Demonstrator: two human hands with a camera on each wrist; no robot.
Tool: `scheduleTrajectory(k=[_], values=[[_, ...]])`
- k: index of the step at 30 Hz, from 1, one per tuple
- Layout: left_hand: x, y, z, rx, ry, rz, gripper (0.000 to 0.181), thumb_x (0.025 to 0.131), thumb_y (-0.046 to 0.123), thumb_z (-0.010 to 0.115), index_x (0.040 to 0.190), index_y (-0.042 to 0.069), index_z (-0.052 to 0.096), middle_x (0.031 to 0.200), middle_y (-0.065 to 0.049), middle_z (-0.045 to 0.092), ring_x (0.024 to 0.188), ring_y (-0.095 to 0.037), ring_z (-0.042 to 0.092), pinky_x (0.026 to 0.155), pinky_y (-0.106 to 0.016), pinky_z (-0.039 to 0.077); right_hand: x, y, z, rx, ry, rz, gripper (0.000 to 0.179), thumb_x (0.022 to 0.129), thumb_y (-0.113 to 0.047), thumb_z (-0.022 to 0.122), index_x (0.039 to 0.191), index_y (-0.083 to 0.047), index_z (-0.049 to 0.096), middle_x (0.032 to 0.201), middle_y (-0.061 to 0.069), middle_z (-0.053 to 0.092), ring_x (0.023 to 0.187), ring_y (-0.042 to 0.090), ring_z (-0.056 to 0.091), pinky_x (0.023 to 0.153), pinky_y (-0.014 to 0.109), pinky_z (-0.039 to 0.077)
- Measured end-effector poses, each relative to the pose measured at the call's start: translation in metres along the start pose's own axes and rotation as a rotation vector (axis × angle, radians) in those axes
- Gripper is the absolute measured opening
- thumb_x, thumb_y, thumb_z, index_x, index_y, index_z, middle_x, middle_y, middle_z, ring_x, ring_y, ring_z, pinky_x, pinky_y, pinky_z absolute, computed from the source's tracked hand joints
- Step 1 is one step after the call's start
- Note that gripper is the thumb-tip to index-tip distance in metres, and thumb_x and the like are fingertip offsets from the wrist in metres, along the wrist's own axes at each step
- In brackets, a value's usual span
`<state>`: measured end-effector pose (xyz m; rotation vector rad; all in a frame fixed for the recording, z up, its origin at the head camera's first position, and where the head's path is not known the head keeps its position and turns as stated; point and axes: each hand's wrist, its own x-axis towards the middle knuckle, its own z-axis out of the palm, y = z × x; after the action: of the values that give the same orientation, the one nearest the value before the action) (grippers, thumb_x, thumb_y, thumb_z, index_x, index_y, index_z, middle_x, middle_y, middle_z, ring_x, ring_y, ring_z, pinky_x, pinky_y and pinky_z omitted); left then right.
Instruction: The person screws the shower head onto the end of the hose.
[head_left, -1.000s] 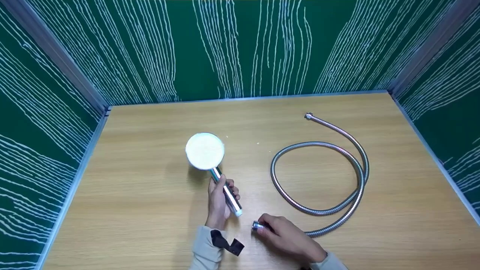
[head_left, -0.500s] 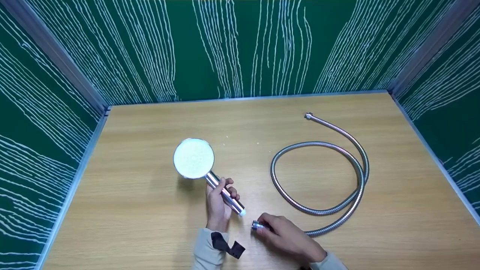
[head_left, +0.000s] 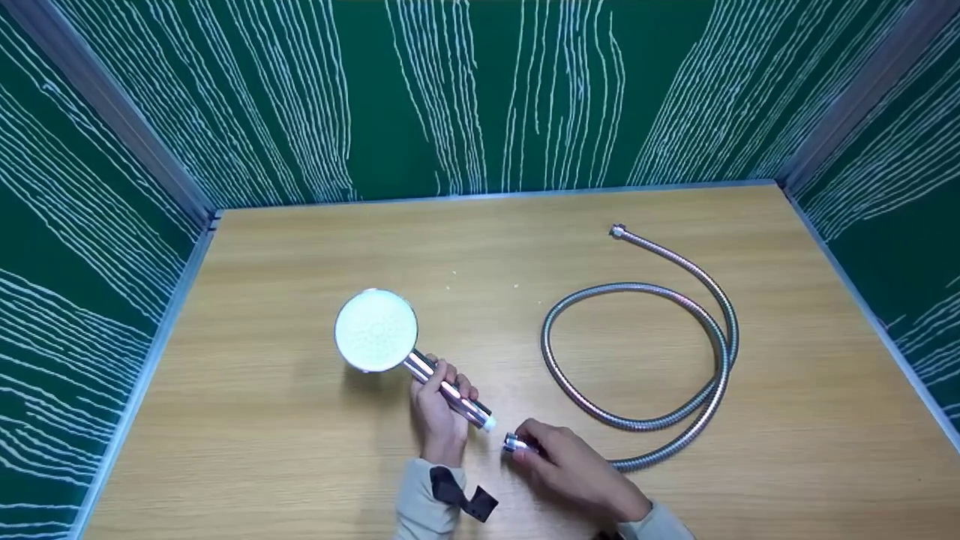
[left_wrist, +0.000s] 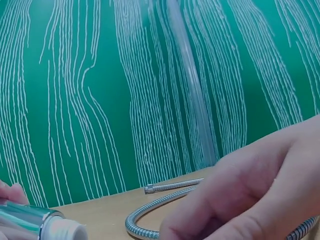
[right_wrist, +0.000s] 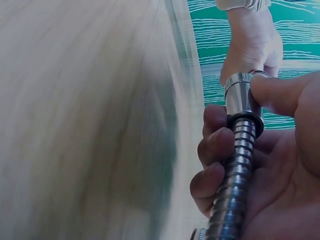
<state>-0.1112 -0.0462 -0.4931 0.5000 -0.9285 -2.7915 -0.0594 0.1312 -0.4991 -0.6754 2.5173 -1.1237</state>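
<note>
My left hand [head_left: 442, 412] grips the chrome handle of a round shower head [head_left: 376, 330], its pale spray face turned up toward the head camera. The handle's white threaded end [left_wrist: 64, 231] points at the hose end, a small gap apart in the head view. In my right hand [head_left: 574, 466] is one end of a metal shower hose [head_left: 637, 425]. Thumb and fingers wrap its chrome connector [right_wrist: 241, 97], as the right wrist view shows. From that hand the hose runs into a loop on the table, ending in a second connector [head_left: 617, 232] toward the back.
The wooden table [head_left: 247, 420] has a metal-edged border, with green white-streaked panels [head_left: 510, 97] standing at its back and sides. Tiny white specks lie near the table's middle. A black strap [head_left: 463, 495] hangs loose from the left sleeve.
The shower head has swung left and toward me, and its threaded end has come closer to the hose connector. My right hand has barely moved, its connector tilting slightly upward.
</note>
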Motion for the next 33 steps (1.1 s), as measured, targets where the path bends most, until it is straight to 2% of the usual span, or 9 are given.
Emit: scheduleTrajectory(k=[7, 11, 18, 24, 33], values=[[-0.003, -0.003, 0.000, 0.004, 0.054, 0.002, 0.015, 0.090, -0.002, 0.038, 0.085, 0.011, 0.035, 0.054, 0.005, 0.038, 0.037, -0.009, 0.038, 0.041, -0.025, 0.034, 0.001, 0.001, 0.002, -0.021, 0.025, 0.014, 0.016, 0.095, -0.029, 0.056, 0.103, -0.014, 0.058, 0.081, -0.009, 0.053, 0.070, 0.004, 0.046, 0.061, 0.020, 0.038], [-0.004, -0.004, 0.000, 0.004, 0.074, -0.005, 0.015, 0.089, -0.002, 0.038, 0.085, 0.012, 0.033, 0.053, 0.005, 0.039, 0.037, -0.009, 0.038, 0.041, -0.026, 0.034, 0.002, 0.002, 0.003, 0.005, 0.028, 0.020, 0.016, 0.094, -0.026, 0.057, 0.103, -0.013, 0.058, 0.083, -0.008, 0.054, 0.072, 0.004, 0.047, 0.062, 0.021, 0.039], [-0.005, -0.007, 0.001, -0.021, 0.111, -0.001, 0.017, 0.088, -0.003, 0.037, 0.082, 0.012, 0.033, 0.052, 0.005, 0.038, 0.037, -0.010, 0.038, 0.041, -0.027, 0.034, 0.003, 0.001, 0.004, 0.054, 0.086, -0.006, 0.014, 0.093, -0.025, 0.060, 0.101, -0.014, 0.058, 0.084, -0.008, 0.057, 0.073, 0.003, 0.048, 0.064, 0.021, 0.041], [-0.006, -0.011, 0.000, -0.019, 0.129, 0.002, 0.019, 0.087, -0.004, 0.038, 0.078, 0.012, 0.034, 0.052, 0.004, 0.039, 0.037, -0.011, 0.038, 0.041, -0.027, 0.035, 0.005, 0.000, 0.005, 0.065, 0.126, -0.054, 0.012, 0.093, -0.023, 0.061, 0.100, -0.014, 0.058, 0.082, -0.009, 0.056, 0.069, 0.000, 0.046, 0.061, 0.018, 0.039], [-0.008, -0.011, 0.003, -0.020, 0.133, 0.015, 0.019, 0.087, -0.004, 0.037, 0.080, 0.013, 0.033, 0.052, 0.005, 0.039, 0.037, -0.010, 0.039, 0.041, -0.027, 0.035, 0.005, -0.003, 0.006, 0.073, 0.134, -0.021, 0.010, 0.091, -0.020, 0.063, 0.099, -0.016, 0.059, 0.080, -0.011, 0.055, 0.067, 0.000, 0.044, 0.059, 0.019, 0.038]])
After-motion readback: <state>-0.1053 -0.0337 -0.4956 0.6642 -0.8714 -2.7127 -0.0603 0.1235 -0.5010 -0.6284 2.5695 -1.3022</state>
